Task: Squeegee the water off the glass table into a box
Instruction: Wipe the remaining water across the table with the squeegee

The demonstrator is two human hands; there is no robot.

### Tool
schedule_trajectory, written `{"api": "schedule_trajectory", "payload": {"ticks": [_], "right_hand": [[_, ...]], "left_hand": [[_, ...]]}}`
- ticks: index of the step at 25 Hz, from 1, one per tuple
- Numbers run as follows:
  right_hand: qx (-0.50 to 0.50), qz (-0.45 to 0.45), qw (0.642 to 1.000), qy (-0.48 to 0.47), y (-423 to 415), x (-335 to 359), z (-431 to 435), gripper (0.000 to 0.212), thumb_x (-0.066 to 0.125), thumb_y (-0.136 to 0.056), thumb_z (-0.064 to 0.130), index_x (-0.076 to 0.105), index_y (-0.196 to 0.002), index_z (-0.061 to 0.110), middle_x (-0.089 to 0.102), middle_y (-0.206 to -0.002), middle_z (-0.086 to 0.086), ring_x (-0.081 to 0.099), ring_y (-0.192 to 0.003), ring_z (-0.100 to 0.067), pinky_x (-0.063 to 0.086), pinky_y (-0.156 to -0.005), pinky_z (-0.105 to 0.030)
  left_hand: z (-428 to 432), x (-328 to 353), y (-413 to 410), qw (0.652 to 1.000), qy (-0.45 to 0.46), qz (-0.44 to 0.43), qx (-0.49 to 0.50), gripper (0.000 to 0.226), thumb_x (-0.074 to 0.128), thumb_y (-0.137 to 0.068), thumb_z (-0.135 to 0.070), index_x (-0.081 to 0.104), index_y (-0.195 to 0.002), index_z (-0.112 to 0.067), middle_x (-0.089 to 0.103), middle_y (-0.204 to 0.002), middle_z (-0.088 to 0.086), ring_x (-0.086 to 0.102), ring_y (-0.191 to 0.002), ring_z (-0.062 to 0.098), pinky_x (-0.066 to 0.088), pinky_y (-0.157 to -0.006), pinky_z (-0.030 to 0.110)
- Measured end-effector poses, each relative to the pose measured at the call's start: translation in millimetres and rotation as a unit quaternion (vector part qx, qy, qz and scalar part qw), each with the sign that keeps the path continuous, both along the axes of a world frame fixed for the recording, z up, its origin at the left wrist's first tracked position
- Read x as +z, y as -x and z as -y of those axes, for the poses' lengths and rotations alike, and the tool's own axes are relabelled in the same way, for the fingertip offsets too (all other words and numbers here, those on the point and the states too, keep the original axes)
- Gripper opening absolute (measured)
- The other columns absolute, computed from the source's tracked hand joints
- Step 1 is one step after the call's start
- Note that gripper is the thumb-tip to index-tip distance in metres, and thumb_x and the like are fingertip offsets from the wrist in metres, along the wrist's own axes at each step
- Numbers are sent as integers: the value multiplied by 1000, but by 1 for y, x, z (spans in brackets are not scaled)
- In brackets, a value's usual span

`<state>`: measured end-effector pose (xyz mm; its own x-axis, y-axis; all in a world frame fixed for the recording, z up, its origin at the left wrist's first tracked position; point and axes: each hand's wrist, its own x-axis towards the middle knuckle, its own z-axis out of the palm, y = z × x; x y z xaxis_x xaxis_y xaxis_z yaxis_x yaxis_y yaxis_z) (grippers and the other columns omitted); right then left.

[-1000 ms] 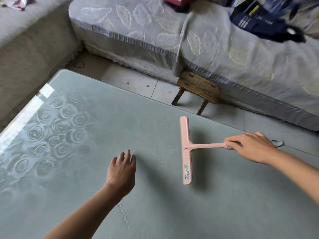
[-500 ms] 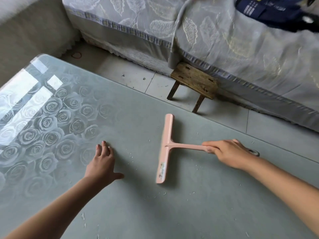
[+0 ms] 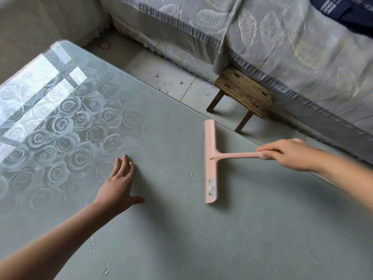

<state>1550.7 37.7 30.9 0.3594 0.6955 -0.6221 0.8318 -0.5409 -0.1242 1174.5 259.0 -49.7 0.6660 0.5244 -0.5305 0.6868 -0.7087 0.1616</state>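
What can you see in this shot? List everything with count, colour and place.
glass table: one, grey-green with rose print, fills the foreground
squeegee: one, pink, on the table, right of centre
water drops: several, clear, scattered on the table by the squeegee
stool: one, brown wood, on the floor beyond the table
cover: one, grey leaf pattern, draped top right
dark blue item: one, top right corner, unclear
loop: one, red, on the floor top left
left hand: one, fingers straight, near the table's middle
right hand: one, grips the squeegee handle

One glass table (image 3: pixel 201 243), one pink squeegee (image 3: pixel 211 164), one left hand (image 3: pixel 119 186), one right hand (image 3: pixel 288 154), one wooden stool (image 3: pixel 242 91)
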Motion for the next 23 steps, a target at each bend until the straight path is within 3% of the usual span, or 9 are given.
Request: {"api": "schedule_trajectory", "payload": {"ticks": [3,6,10,12,16,18,20,23], "right_hand": [[75,-38,994,-68,48,-23,-45,19,37,-98,42,55,-99,44,62,-88,16,55,-86,-12,37,-86,-36],[177,1,978,-108,63,-12,-69,17,36,-98,45,53,-101,46,56,-73,18,47,-72,-3,25,-72,-31],[96,37,994,-21,-3,33,-46,20,39,-96,50,56,-106,56,55,-80,36,50,-78,3,29,-73,-28],[125,87,988,15,-6,40,-38,21,37,-96,51,54,-107,58,57,-80,34,53,-78,4,29,-72,-29],[164,-4,986,-11,94,-5,-80,23,37,-98,45,55,-112,51,64,-102,18,58,-101,-13,26,-77,-32],[198,-30,979,-48,127,-10,-104,23,39,-98,44,56,-111,47,65,-103,13,58,-101,-16,25,-78,-32],[205,-7,977,-59,107,5,-111,22,42,-96,48,59,-111,48,67,-109,14,59,-104,-14,29,-79,-32],[162,63,985,11,51,45,-102,15,44,-91,55,52,-92,68,68,-109,20,61,-101,-10,32,-74,-30]], "left_hand": [[1,-1,0,1000,7,16,6,117,69,-74,-60,-1,-152,-7,-19,-157,15,-14,-146,29,7,-118,31],[-1,1,2,1000,14,21,19,117,68,-74,-60,-4,-152,-8,-21,-157,13,-16,-146,27,6,-117,29],[-1,3,6,998,28,41,26,119,69,-72,-62,-2,-153,-10,-20,-157,11,-16,-146,25,8,-117,29],[-3,2,10,997,37,69,27,118,72,-70,-59,3,-153,-12,-16,-159,8,-12,-147,23,10,-117,28],[-14,11,27,976,100,184,66,96,79,-76,-22,20,-150,-6,5,-158,6,6,-147,24,13,-118,29],[-19,13,46,974,31,216,62,78,68,-83,-1,25,-147,-1,13,-157,12,11,-146,27,14,-119,38],[-19,17,73,980,-31,184,74,72,59,-85,4,25,-148,-1,12,-157,16,9,-147,28,10,-119,37],[-17,18,115,986,-61,99,121,71,51,-92,-11,13,-152,-6,2,-159,15,2,-148,25,5,-120,36]]}}
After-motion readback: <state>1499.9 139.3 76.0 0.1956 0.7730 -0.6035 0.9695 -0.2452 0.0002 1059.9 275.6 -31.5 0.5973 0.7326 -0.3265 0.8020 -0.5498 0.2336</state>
